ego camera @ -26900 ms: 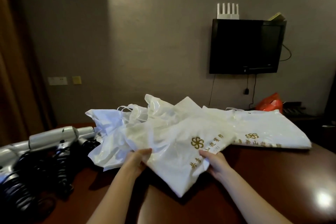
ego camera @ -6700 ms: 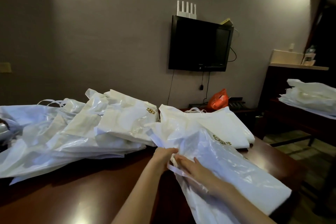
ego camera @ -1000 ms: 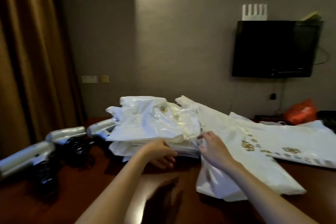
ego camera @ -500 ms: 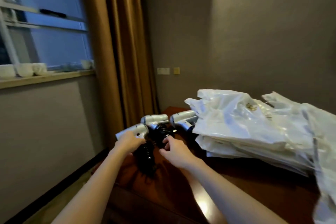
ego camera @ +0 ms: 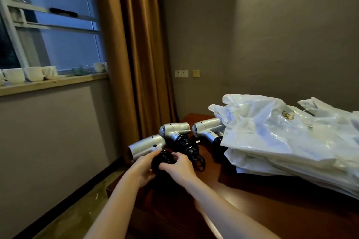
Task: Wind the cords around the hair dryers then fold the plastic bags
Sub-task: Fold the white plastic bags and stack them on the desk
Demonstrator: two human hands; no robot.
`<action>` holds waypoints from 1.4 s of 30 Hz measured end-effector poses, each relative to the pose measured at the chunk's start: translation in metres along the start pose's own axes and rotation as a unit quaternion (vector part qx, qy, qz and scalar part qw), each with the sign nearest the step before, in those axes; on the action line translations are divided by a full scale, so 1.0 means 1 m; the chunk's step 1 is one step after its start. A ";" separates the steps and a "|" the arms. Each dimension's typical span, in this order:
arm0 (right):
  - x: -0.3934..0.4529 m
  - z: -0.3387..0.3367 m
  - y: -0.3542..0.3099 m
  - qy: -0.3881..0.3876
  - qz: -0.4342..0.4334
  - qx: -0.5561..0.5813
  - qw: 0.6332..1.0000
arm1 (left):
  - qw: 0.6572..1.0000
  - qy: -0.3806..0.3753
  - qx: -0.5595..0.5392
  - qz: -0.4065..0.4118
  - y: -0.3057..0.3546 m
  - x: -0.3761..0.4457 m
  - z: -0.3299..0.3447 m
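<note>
Three silver hair dryers (ego camera: 175,129) lie at the surface's (ego camera: 272,209) left corner beside the heaped plastic bags (ego camera: 281,141). Your left hand (ego camera: 142,169) and right hand (ego camera: 179,167) curl around the nearest dryer's springy black cord (ego camera: 162,159). Hold the rigid handle; the coil likely slips.

Both bare forearms reach forward, hands meeting close together.
The left hand (ego camera: 142,168) curls from the left around a black coiled cord (ego camera: 163,159); the right hand (ego camera: 179,167) grips the same coil from the right, knuckles up, fingers bent.
</note>
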State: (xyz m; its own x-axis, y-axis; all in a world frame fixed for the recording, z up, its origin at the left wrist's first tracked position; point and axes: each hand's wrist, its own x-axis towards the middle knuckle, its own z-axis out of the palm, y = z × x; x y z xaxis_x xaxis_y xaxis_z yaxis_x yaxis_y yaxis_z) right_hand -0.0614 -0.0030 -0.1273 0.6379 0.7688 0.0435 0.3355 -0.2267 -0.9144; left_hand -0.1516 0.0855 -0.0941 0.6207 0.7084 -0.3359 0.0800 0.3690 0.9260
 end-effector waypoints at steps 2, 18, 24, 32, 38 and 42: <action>-0.010 -0.006 -0.005 0.005 -0.035 0.000 0.999 | 0.998 -0.011 -0.066 -0.005 0.000 -0.005 0.004; -0.129 -0.236 0.000 0.104 -0.047 -0.169 0.979 | 0.977 -0.189 -0.088 0.036 -0.001 -0.066 0.233; -0.194 -0.319 0.060 0.374 0.045 -0.179 0.909 | 0.959 -0.272 0.008 0.077 -0.024 -0.086 0.309; -0.244 -0.346 0.142 0.237 0.263 -0.361 0.863 | 0.961 -0.278 0.011 -0.010 -0.059 -0.104 0.338; -0.278 -0.374 0.144 0.198 0.259 -0.341 0.882 | 0.951 -0.305 0.050 0.027 -0.078 -0.122 0.357; -0.295 -0.380 0.153 0.218 0.303 -0.394 0.840 | 0.953 -0.301 0.032 0.009 -0.088 -0.130 0.365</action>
State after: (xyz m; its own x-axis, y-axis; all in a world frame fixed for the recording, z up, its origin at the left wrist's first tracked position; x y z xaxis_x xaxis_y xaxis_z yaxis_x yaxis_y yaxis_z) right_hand 0.0649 -0.4916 -0.1272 0.9927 0.1161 -0.0339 0.1022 -0.9550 -0.2786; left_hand 0.0455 -0.2592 -0.0691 0.9556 0.2342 -0.1788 0.1014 0.3084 0.9458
